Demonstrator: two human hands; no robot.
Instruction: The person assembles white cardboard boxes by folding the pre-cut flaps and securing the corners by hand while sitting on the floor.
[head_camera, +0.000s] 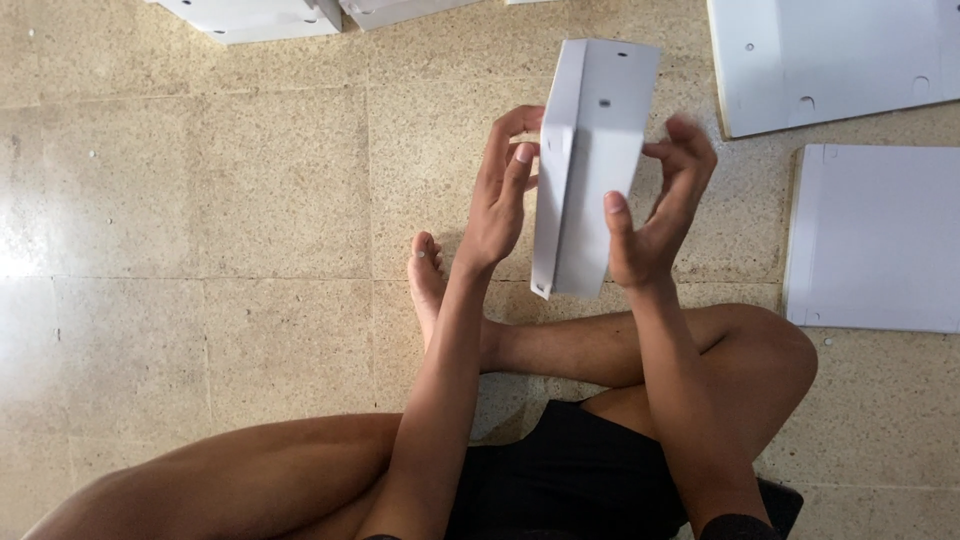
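over speckled stone tiles (250, 200), both hands (500, 200) (655, 215) grip smooth folded white cardboard (590, 160).

Folded white cardboard piece (590, 165) between both hands (500, 205)

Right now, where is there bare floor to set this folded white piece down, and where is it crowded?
The widest bare tiled floor lies left of the left hand, below the white pieces at the top edge. It is crowded right of the right hand: two flat white sheets leave only a narrow strip. The folded white piece is held above the foot.
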